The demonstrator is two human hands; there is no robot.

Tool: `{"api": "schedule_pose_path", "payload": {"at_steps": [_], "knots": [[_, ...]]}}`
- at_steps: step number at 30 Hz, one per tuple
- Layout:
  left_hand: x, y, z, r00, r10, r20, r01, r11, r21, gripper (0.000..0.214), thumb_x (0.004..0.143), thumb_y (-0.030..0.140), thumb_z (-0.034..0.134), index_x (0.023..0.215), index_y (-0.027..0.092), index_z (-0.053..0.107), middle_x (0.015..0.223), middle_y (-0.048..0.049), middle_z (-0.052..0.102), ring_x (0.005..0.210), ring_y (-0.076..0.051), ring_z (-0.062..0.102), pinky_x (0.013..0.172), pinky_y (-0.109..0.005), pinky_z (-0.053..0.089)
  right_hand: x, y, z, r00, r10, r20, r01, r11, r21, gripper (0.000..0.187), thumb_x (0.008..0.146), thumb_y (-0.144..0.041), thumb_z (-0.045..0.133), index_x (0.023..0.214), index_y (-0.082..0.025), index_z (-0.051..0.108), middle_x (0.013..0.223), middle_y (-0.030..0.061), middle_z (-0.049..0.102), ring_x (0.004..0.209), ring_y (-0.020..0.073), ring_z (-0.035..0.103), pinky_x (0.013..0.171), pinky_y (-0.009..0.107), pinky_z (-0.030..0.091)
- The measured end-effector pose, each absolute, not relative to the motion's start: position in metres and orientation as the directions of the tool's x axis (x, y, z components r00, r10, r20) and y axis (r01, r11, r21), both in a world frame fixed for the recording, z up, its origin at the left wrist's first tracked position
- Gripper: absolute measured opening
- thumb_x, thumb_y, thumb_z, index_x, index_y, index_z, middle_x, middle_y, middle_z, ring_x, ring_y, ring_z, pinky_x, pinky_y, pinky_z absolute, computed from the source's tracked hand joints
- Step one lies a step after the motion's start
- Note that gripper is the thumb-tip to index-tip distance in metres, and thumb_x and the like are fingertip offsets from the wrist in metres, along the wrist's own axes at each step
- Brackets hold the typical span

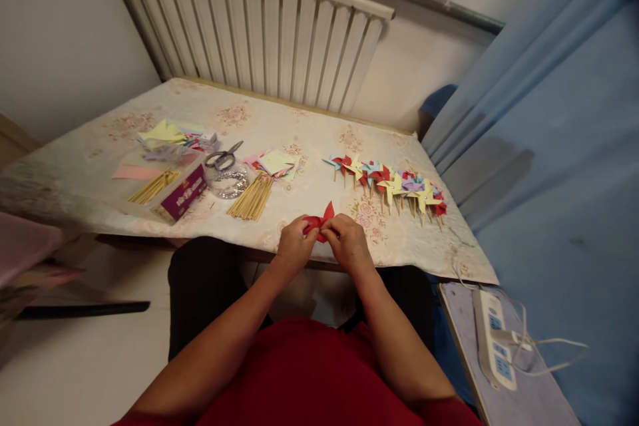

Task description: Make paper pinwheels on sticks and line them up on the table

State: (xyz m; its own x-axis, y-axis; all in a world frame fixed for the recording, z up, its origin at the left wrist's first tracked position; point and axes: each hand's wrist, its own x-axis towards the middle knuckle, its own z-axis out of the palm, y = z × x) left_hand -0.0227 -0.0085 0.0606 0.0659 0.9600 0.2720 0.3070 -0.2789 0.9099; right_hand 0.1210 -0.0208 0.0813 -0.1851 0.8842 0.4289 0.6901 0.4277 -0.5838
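My left hand [295,245] and my right hand [348,243] meet at the near edge of the table [319,146], both closed on a piece of red paper [321,219] whose folded points stick up between them. A bundle of wooden sticks [252,198] lies just to the left of my hands. A row of several finished paper pinwheels [392,185] on sticks lies to the right, beyond my right hand.
Scissors [223,158] and a tape roll [229,183] lie mid-table beside a stack of coloured paper squares [276,164]. An open box with sticks [172,190] stands at left. A radiator [259,26] is behind. A power strip [492,336] lies lower right, by a blue curtain [549,146].
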Motion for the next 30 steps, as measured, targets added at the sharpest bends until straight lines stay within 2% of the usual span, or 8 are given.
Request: {"api": "schedule_pose_path", "payload": {"at_steps": [7, 9, 14, 16, 22, 24, 28, 30], "knots": [[-0.024, -0.006, 0.054, 0.092, 0.955, 0.282, 0.319, -0.297, 0.900, 0.015, 0.079, 0.014, 0.053, 0.084, 0.017, 0.066, 0.088, -0.0047, 0.069, 0.084, -0.016, 0.062, 0.079, -0.028, 0.046, 0.112, -0.020, 0.067, 0.033, 0.951, 0.306, 0.494, 0.251, -0.832, 0.013, 0.080, -0.019, 0.057, 0.069, -0.021, 0.064, 0.069, -0.0005, 0.063, 0.061, 0.0144, 0.054, 0.062, 0.027, 0.044], [-0.025, -0.006, 0.051, 0.101, 0.954, 0.281, 0.337, -0.299, 0.893, 0.015, 0.079, 0.014, 0.052, 0.083, 0.017, 0.066, 0.087, -0.0048, 0.068, 0.083, -0.016, 0.061, 0.078, -0.028, 0.046, 0.113, -0.020, 0.065, 0.009, 0.940, 0.340, 0.525, 0.285, -0.802, 0.014, 0.080, -0.018, 0.056, 0.069, -0.021, 0.063, 0.070, 0.0002, 0.063, 0.064, 0.0149, 0.055, 0.064, 0.027, 0.044], [-0.026, -0.005, 0.046, 0.119, 0.952, 0.281, 0.372, -0.305, 0.877, 0.016, 0.079, 0.013, 0.051, 0.084, 0.017, 0.066, 0.086, -0.0048, 0.068, 0.083, -0.016, 0.061, 0.078, -0.028, 0.045, 0.118, -0.021, 0.067, -0.219, 0.850, 0.480, 0.691, 0.482, -0.538, 0.019, 0.087, -0.017, 0.050, 0.072, -0.022, 0.062, 0.076, 0.0047, 0.062, 0.079, 0.0192, 0.055, 0.077, 0.032, 0.044], [-0.026, -0.005, 0.046, 0.126, 0.951, 0.282, 0.382, -0.309, 0.871, 0.016, 0.079, 0.013, 0.051, 0.083, 0.017, 0.066, 0.086, -0.0049, 0.068, 0.083, -0.016, 0.061, 0.078, -0.028, 0.044, 0.119, -0.021, 0.066, -0.241, 0.841, 0.485, 0.690, 0.500, -0.523, 0.019, 0.087, -0.017, 0.049, 0.073, -0.021, 0.062, 0.076, 0.0049, 0.062, 0.080, 0.0196, 0.055, 0.078, 0.033, 0.044], [-0.025, -0.006, 0.046, 0.139, 0.949, 0.283, 0.405, -0.315, 0.858, 0.015, 0.080, 0.014, 0.052, 0.082, 0.017, 0.066, 0.083, -0.0041, 0.067, 0.081, -0.016, 0.060, 0.078, -0.028, 0.044, 0.116, -0.018, 0.057, -0.015, 0.949, 0.314, 0.517, 0.276, -0.810, 0.014, 0.079, -0.015, 0.056, 0.068, -0.020, 0.061, 0.069, 0.0000, 0.062, 0.062, 0.0151, 0.055, 0.063, 0.028, 0.044], [-0.025, -0.006, 0.046, 0.144, 0.953, 0.268, 0.418, -0.304, 0.856, 0.015, 0.079, 0.014, 0.052, 0.082, 0.017, 0.066, 0.082, -0.0041, 0.067, 0.081, -0.017, 0.060, 0.077, -0.029, 0.044, 0.117, -0.018, 0.057, -0.045, 0.938, 0.343, 0.547, 0.311, -0.777, 0.016, 0.080, -0.015, 0.055, 0.067, -0.021, 0.061, 0.069, 0.0002, 0.062, 0.065, 0.0153, 0.055, 0.065, 0.028, 0.044], [-0.026, -0.007, 0.046, 0.140, 0.961, 0.240, 0.435, -0.278, 0.857, 0.015, 0.079, 0.013, 0.051, 0.082, 0.017, 0.066, 0.082, -0.0046, 0.067, 0.080, -0.017, 0.059, 0.077, -0.029, 0.044, 0.121, -0.018, 0.062, -0.247, 0.844, 0.476, 0.675, 0.502, -0.541, 0.019, 0.085, -0.017, 0.051, 0.070, -0.021, 0.061, 0.073, 0.0043, 0.061, 0.075, 0.0192, 0.054, 0.074, 0.032, 0.044], [-0.026, -0.006, 0.046, 0.138, 0.961, 0.239, 0.433, -0.275, 0.858, 0.015, 0.079, 0.013, 0.051, 0.081, 0.017, 0.065, 0.081, -0.0042, 0.067, 0.080, -0.017, 0.059, 0.076, -0.029, 0.044, 0.122, -0.017, 0.062, -0.283, 0.827, 0.486, 0.687, 0.528, -0.499, 0.018, 0.086, -0.018, 0.050, 0.071, -0.021, 0.061, 0.074, 0.0054, 0.061, 0.076, 0.0202, 0.054, 0.075, 0.033, 0.044]]}}
